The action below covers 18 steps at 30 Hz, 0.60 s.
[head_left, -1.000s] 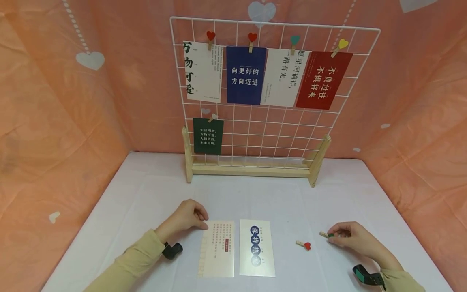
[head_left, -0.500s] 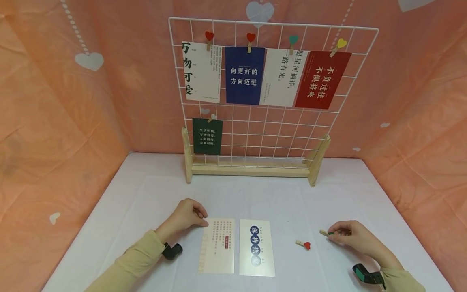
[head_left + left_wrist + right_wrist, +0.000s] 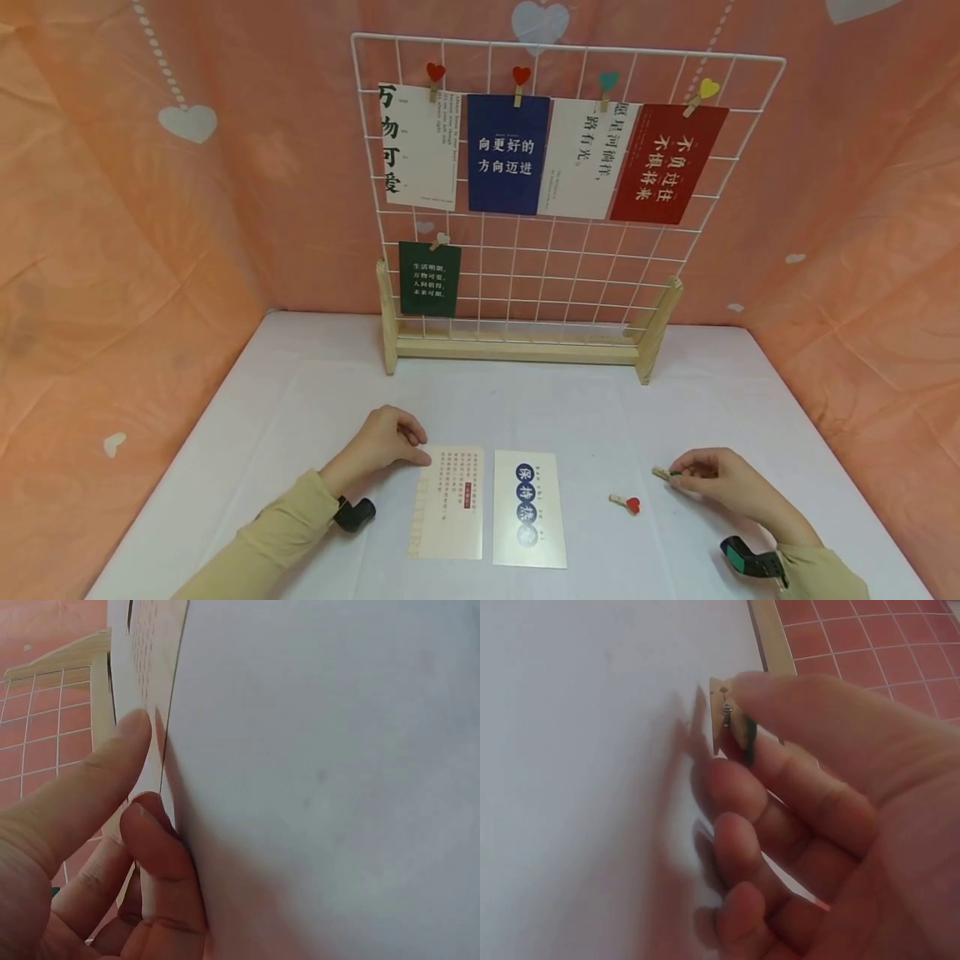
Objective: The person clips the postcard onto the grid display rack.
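My left hand (image 3: 381,440) pinches the upper left corner of a cream postcard (image 3: 448,508) with red print. In the left wrist view, the thumb (image 3: 133,733) lies over the card's face and the curled fingers are at its edge. The right hand (image 3: 722,479) pinches a small wooden clothespin (image 3: 661,472) between thumb and forefinger. The right wrist view shows the clothespin's metal spring and a dark green piece on it, partly covered by the fingers. Between the hands lie a white postcard (image 3: 528,533) with blue circles and a clothespin (image 3: 624,503) with a red heart.
Behind stands a white wire grid (image 3: 570,287) on a wooden stand (image 3: 517,350). Heart clothespins fix several postcards along its top, among them a blue card (image 3: 507,192) and a red card (image 3: 670,164). Lower left hangs a green card (image 3: 428,300). Orange cloth (image 3: 135,275) surrounds the white tabletop (image 3: 315,375).
The cream postcard has shifted slightly toward the grid with my left hand. My right hand has moved a little left and away from me, holding the clothespin.
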{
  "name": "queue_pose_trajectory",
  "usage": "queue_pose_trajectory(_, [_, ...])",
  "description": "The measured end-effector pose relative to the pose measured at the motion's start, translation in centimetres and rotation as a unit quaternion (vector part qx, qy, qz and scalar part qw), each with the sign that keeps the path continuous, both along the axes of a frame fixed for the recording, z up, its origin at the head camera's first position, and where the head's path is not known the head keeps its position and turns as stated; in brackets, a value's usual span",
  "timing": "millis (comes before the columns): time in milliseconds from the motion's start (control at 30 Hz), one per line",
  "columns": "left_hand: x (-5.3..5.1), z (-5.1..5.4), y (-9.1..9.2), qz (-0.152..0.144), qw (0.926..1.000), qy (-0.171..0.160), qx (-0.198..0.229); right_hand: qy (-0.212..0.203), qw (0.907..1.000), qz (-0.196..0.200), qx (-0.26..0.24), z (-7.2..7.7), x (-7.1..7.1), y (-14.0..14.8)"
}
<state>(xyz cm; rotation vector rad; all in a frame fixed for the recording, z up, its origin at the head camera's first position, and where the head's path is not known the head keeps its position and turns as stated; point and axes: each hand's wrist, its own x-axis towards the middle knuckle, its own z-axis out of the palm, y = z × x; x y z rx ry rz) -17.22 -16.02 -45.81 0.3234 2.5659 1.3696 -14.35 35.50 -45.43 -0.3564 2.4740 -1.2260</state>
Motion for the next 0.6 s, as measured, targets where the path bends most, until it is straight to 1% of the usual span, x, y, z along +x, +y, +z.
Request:
queue_pose_trajectory(100, [0.0,-0.01,-0.03,-0.003,1.0,-0.003,0.002,-0.002,1.0,0.0,0.001,0.01,-0.03,-0.02])
queue_pose_trajectory(367, [-0.05,0.15,0.02,-0.012,0.9999,0.005,-0.003,-0.002,1.0,0.001,-0.004,0.25,0.05,-0.06])
queue_pose_trajectory(600, [-0.1,0.05,0.1,-0.006,1.0,0.003,-0.004,0.01,0.9999,0.002,-0.004,0.23,-0.19,-0.21])
